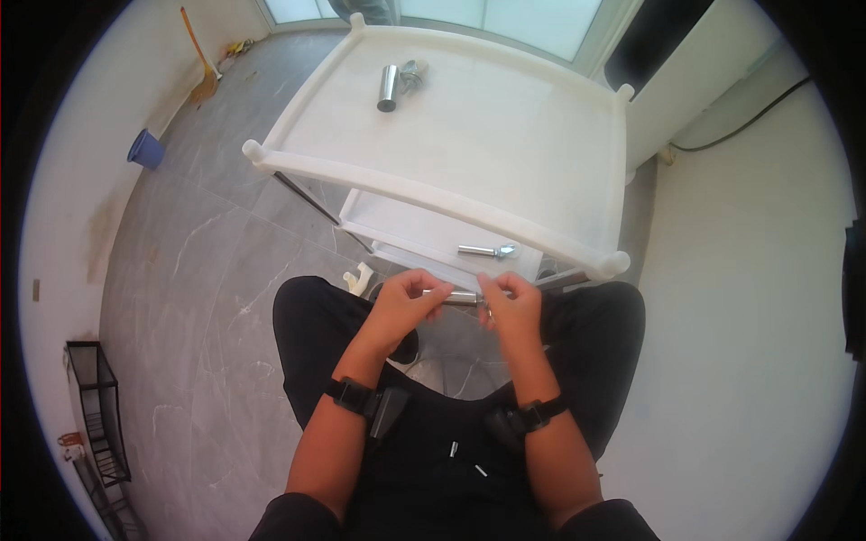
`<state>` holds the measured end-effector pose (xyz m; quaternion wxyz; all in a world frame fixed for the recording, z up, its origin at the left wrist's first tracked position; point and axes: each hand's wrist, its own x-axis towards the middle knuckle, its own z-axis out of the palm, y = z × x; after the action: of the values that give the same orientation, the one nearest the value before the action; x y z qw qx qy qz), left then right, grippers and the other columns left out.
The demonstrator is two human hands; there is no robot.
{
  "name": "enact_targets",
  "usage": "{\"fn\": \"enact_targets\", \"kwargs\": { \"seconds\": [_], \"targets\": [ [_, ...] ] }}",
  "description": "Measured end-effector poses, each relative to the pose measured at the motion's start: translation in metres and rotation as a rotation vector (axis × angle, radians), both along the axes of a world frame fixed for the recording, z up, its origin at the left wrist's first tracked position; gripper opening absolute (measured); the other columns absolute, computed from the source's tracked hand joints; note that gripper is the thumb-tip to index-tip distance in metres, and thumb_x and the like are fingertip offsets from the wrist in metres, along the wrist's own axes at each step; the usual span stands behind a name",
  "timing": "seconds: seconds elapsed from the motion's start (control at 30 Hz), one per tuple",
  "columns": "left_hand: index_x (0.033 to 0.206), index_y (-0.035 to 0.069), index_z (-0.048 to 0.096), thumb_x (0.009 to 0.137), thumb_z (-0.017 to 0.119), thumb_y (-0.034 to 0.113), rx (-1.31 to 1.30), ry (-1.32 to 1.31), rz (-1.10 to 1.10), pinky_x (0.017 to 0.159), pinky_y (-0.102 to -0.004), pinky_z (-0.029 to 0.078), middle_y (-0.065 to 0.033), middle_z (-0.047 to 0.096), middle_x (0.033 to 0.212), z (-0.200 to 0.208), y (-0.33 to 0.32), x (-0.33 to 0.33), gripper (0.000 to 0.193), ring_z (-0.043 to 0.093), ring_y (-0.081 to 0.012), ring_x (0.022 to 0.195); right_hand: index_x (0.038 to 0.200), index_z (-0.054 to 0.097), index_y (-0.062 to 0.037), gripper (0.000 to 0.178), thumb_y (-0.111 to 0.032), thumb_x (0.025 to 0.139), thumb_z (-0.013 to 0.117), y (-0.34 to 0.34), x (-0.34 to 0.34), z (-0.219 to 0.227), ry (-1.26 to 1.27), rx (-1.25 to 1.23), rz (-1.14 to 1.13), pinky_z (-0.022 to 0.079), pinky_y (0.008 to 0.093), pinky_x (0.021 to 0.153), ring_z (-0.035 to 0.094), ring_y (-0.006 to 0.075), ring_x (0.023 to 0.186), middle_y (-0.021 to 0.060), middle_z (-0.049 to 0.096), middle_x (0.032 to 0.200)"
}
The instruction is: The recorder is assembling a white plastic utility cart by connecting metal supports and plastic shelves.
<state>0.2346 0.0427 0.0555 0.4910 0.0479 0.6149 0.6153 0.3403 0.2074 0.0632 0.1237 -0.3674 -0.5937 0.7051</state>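
Over my lap, at the front of a white cart, my left hand (406, 307) pinches one end of a short shiny metal tube (463, 298). At the tube's other end the fingers of my right hand (512, 308) are closed around a metal fitting, which they mostly hide. On the cart's lower shelf, just beyond my hands, lies a slim metal rod with a wider head (487, 251). A thicker metal cylinder (388, 88) rests on the top tray beside a small metal fitting (412, 76). Two small metal pieces, one a short cylinder (454, 448), lie on my dark clothing.
The white cart (505, 135) has raised rims and corner knobs. A white plastic part (359, 279) sits on the grey floor near my left knee. Leftward stand a blue bucket (145, 149), a broom (203, 86) and a black wire rack (99, 410). A white wall borders the right.
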Motion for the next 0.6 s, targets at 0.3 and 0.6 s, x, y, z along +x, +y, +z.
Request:
{"fn": "enact_targets", "kwargs": {
  "seconds": [0.3, 0.6],
  "targets": [
    [0.105, 0.003, 0.063, 0.085, 0.073, 0.002, 0.109, 0.235, 0.015, 0.08, -0.024, 0.048, -0.0053, 0.065, 0.104, 0.001, 0.003, 0.008, 0.022, 0.06, -0.0108, 0.095, 0.072, 0.059, -0.0031, 0.027, -0.02, 0.088, 0.073, -0.001, 0.004, -0.004, 0.018, 0.041, -0.003, 0.033, 0.0209, 0.039, 0.052, 0.0075, 0.041, 0.0023, 0.056, 0.056],
    [0.121, 0.002, 0.054, 0.085, 0.074, 0.005, 0.127, 0.229, 0.06, 0.072, -0.0235, 0.051, -0.0058, 0.063, 0.103, 0.008, 0.004, 0.01, 0.041, 0.062, -0.0109, 0.085, 0.071, 0.058, -0.0024, 0.029, -0.021, 0.087, 0.073, -0.002, 0.001, -0.002, -0.008, -0.003, -0.007, 0.034, 0.0213, 0.038, 0.053, 0.0076, 0.042, 0.0018, 0.056, 0.058]
  ]
}}
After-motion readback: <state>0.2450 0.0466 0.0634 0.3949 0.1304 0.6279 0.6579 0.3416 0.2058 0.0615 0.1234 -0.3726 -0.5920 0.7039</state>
